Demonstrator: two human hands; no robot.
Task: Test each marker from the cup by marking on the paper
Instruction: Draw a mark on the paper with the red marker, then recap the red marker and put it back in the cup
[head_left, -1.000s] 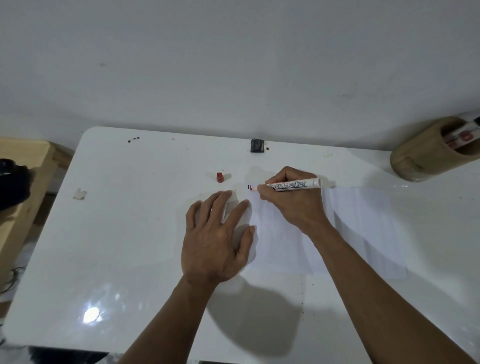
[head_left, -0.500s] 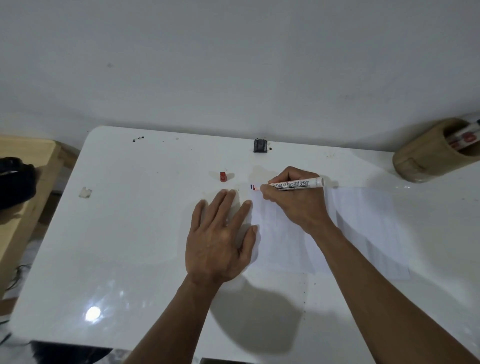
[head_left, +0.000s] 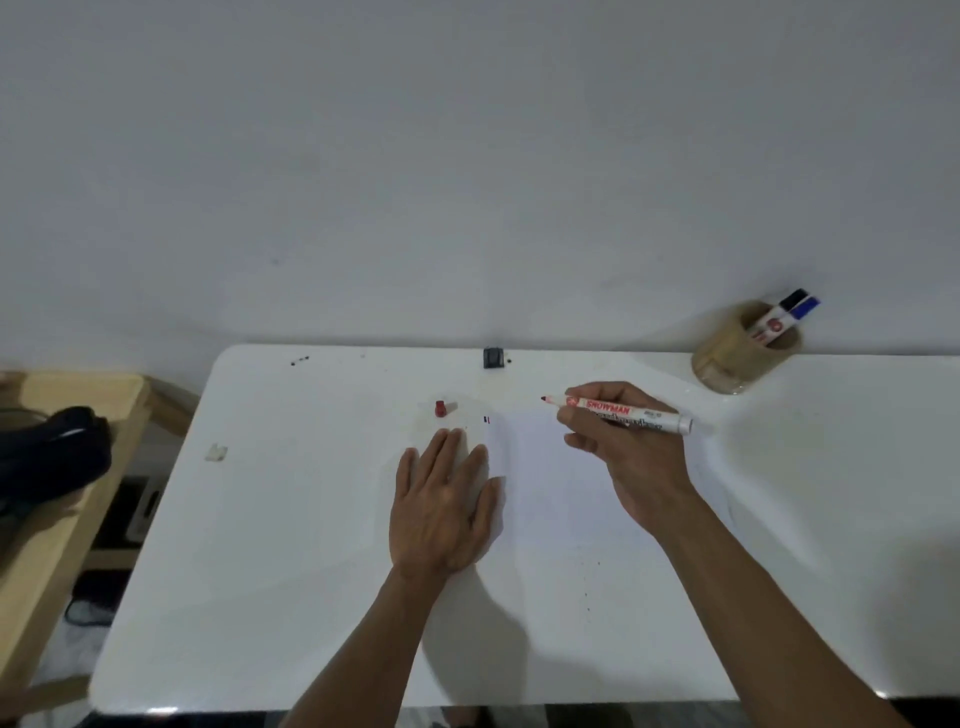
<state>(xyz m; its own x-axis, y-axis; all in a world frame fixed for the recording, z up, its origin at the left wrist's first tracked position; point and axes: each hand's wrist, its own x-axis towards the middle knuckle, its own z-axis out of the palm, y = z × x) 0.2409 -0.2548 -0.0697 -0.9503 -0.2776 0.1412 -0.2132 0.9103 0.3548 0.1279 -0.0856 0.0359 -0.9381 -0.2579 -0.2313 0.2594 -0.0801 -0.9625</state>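
My right hand (head_left: 618, 441) grips an uncapped red marker (head_left: 628, 410), its white barrel level and its red tip pointing left, lifted off the paper. The white paper (head_left: 561, 483) lies on the white table (head_left: 291, 519). Small blue and red marks (head_left: 487, 420) sit at the paper's top left corner. My left hand (head_left: 441, 504) lies flat with fingers spread on the paper's left edge. The marker's red cap (head_left: 440, 409) stands on the table above my left hand. A wooden cup (head_left: 737, 353) at the back right holds two capped markers (head_left: 789, 312), one black and one blue.
A small black clip (head_left: 493, 357) sits at the table's back edge against the wall. A scrap of tape (head_left: 215, 452) lies on the left part of the table. A wooden bench (head_left: 52, 519) with a dark object (head_left: 47, 457) stands left of the table.
My right hand has lifted the marker tip off the paper's corner and drawn back to the right. The left hand has stayed flat on the paper. The camera view has tilted up.
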